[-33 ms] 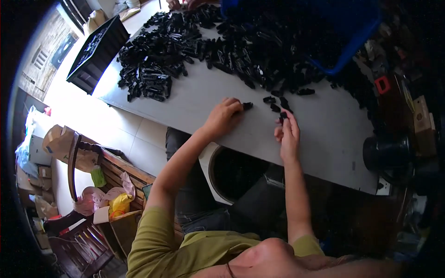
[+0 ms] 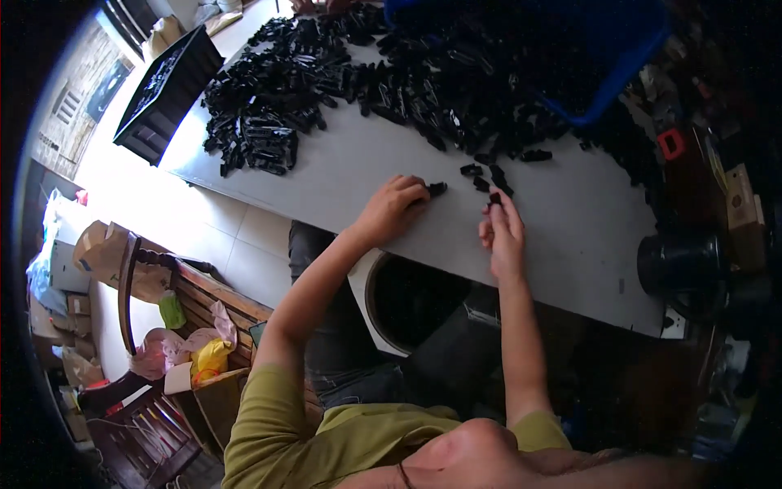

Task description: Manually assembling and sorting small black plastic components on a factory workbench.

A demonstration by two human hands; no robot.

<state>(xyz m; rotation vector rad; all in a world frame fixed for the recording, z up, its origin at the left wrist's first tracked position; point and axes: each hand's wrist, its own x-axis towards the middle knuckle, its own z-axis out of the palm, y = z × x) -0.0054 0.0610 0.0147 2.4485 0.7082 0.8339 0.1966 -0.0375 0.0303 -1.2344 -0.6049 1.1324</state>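
My left hand [image 2: 394, 210] rests on the white tabletop [image 2: 570, 236] with its fingers curled closed around a small black plastic piece [image 2: 438, 189], whose end sticks out past the fingertips. To its right, my right hand [image 2: 507, 236] is raised a little with a small black piece [image 2: 494, 199] pinched at the fingertips. Several loose black pieces [image 2: 472, 170] lie just beyond the right fingertips. Farther back spreads a large heap of similar dark glossy pieces [image 2: 261, 130]. Their exact kind is too small and dark to make out.
A blue bin [image 2: 607, 106] lies at the far right over the heap. At the far left stands a black crate [image 2: 167, 98] holding dark pieces. A dark round container [image 2: 680, 265] is near the right edge. A wooden bench [image 2: 220, 293] bears bags. Another person's hands [image 2: 314, 6] show at the far edge.
The black piece at my left fingertips has tilted slightly and sits a touch lower. My right fingers have shifted slightly around their piece. The whole view has drifted a little.
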